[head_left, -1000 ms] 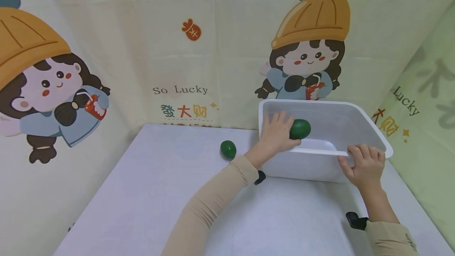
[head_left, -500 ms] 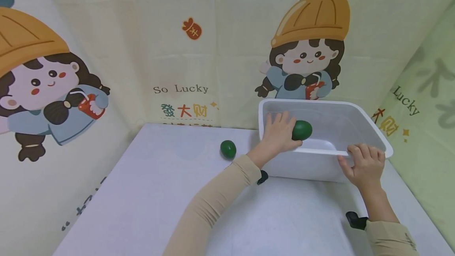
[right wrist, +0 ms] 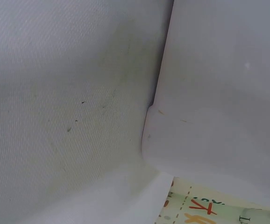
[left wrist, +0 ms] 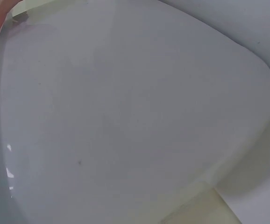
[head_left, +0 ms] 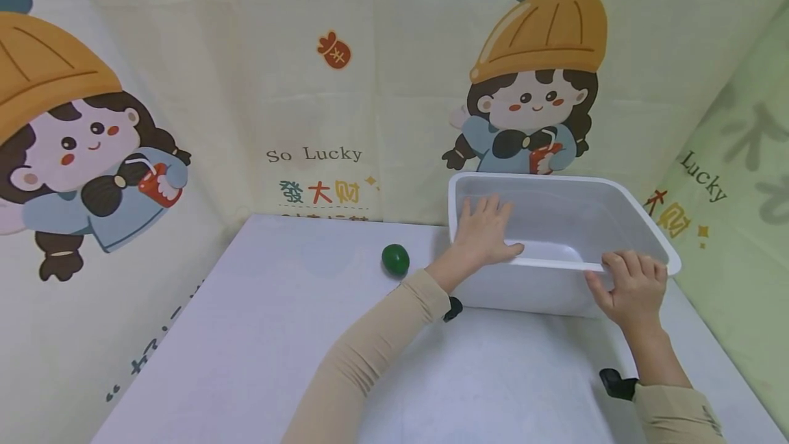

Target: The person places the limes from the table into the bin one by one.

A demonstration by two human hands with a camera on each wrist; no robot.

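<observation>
In the head view my left hand point(head_left: 483, 233) reaches over the near left rim of a white plastic tub point(head_left: 530, 288). Its fingers are straight and spread inside, with the thumb stretched out at the front rim. My right hand point(head_left: 636, 286) grips the front rim near the right corner, fingers hooked over it and thumb outside. A smooth, dark green oval fruit point(head_left: 396, 260) lies on the table left of the tub. The tub's smooth wall point(left wrist: 135, 102) fills most of the left wrist view. A lower corner of the tub point(right wrist: 158, 135) meets the tabletop in the right wrist view.
The white table point(head_left: 296, 307) runs up to a printed cloth backdrop point(head_left: 419, 88) at the back, and cloth hangs on both sides too. Black wrist pieces point(head_left: 618, 384) protrude by both sleeves. The tub stands at the table's back right.
The larger dark green fruit that showed inside the tub beside my left hand no longer shows. Both hands stay in nearly the same place.
</observation>
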